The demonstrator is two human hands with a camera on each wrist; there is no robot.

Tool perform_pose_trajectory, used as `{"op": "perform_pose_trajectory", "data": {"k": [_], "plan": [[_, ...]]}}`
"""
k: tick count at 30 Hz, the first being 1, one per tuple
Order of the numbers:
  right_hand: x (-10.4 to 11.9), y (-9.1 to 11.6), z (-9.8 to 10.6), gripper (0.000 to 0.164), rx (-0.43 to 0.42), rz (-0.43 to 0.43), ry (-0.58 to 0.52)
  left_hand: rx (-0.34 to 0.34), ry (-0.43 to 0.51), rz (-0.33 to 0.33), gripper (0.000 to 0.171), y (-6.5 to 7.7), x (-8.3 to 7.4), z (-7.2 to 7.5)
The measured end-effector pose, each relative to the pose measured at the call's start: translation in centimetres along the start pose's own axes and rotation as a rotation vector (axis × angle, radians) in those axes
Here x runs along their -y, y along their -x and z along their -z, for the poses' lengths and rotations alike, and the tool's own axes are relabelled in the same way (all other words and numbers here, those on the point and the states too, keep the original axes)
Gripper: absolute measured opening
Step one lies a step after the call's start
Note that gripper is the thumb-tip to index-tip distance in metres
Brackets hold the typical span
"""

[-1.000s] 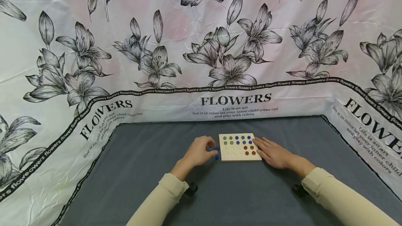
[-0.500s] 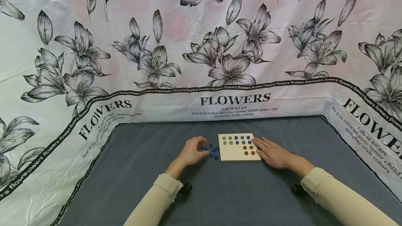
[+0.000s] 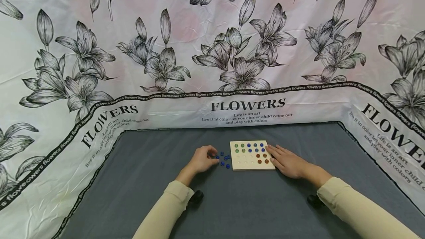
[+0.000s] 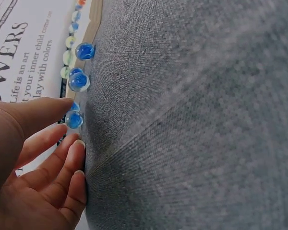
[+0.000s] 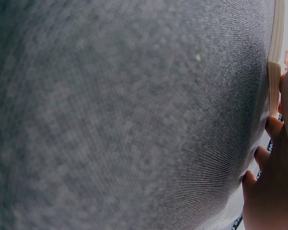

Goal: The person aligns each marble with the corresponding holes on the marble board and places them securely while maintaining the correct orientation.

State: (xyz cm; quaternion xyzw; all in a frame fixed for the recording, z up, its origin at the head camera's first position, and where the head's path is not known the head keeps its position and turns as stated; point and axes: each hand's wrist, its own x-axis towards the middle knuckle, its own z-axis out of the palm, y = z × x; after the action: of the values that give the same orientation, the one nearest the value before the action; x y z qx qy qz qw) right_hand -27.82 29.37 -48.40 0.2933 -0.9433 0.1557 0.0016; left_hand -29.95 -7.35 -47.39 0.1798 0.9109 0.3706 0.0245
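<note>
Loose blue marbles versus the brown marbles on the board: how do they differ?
Color: the loose marbles are blue, the brown marbles reddish-brown.
Place: the loose marbles lie on the gray cloth, the brown marbles sit on the board.
Layout: the loose marbles are scattered, the brown marbles form a two-by-two block.
Both are small and round.

A: Item one, sleeves?
B: Pair, long, plain pale cream. Left sleeve (image 3: 162, 211), soft cloth, lightly creased; right sleeve (image 3: 360, 209), matching.
A: Item two, finish at the ends?
B: Left cuff (image 3: 180, 191) and right cuff (image 3: 327, 189): loose, thick-edged, same cream as the sleeves.
A: Item three, attachments?
B: Left wrist unit (image 3: 197, 197), one, black, small, rounded. Right wrist unit (image 3: 314, 201), one, black, small. Markings too small to read.
A: Item four, hands?
B: Left hand (image 3: 201, 159), bare, short nails visible on two fingers in the left wrist view. Right hand (image 3: 289, 163), bare.
</note>
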Motion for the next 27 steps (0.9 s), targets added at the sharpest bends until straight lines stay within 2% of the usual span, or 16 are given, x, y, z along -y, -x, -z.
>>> {"op": "perform_pose_trajectory", "data": {"k": [12,20,27], "plan": [[-0.46,-0.35,-0.10,0.057,0.042,-0.042,-0.001,0.011,-0.011,0.025,0.021,-0.51,-0.18,-0.17],[-0.54,-0.39,0.22,0.054,0.024,0.004,-0.004,0.014,-0.035,0.039,0.017,-0.85,-0.34,-0.35],[-0.58,-0.50,0.36,0.056,0.045,-0.022,-0.004,0.012,-0.032,0.041,0.011,-1.00,-0.39,-0.42]]}}
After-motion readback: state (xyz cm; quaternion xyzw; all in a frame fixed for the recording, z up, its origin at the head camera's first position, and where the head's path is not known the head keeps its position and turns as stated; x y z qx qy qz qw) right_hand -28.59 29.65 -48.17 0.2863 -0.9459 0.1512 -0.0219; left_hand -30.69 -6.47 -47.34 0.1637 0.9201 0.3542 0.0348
